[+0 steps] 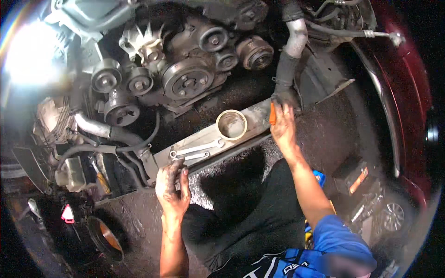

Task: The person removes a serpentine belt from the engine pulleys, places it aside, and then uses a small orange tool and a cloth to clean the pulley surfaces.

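My left hand [173, 187] is at the left end of a grey metal crossbeam [260, 116], fingers curled and blackened, just below two wrenches; what it holds, if anything, is unclear. The larger wrench [197, 147] and the smaller wrench [193, 155] lie on the beam beside a round tan container [231, 125] with greyish contents. At the beam’s right end, my right hand [283, 125] grips an orange object [273, 113], partly covered by my fingers, against the lower part of a dark hose [285, 72].
Engine pulleys [187, 79] fill the upper view, with hoses [116, 134] at left and a bright lamp top left. A red body panel [412, 92] curves along the right. Tools [364, 208], a black box [347, 172] and a round orange-lined pan [104, 237] lie on the floor.
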{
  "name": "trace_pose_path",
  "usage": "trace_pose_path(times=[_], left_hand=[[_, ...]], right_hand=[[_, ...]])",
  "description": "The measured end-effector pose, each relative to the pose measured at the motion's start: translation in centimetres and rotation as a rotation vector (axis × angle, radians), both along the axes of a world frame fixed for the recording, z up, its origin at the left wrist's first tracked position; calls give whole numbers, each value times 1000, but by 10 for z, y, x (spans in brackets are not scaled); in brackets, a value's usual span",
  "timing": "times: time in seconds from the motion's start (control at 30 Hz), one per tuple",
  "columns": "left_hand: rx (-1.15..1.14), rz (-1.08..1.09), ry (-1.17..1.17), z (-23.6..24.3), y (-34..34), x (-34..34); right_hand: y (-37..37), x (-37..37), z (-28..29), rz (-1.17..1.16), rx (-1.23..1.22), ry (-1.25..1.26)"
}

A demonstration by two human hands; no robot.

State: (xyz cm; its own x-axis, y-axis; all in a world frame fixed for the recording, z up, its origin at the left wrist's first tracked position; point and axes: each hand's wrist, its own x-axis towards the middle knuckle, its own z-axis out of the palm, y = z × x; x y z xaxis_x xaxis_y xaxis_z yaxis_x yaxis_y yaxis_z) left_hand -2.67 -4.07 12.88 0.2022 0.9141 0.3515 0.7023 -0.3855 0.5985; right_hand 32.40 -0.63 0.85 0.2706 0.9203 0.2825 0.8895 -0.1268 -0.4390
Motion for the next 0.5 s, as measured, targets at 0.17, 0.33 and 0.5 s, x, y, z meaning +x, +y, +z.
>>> trace_pose_path(times=[0.17, 0.33, 0.5], left_hand=[[-143, 18, -7, 58, -28, 2], [-447, -129, 200, 150, -47, 18], [-491, -195, 324, 233, -63, 17]], right_hand=[[-6, -35, 31, 21, -268, -318], [-38, -33, 70, 19, -212, -56], [-140, -21, 77, -79, -489, 110]])
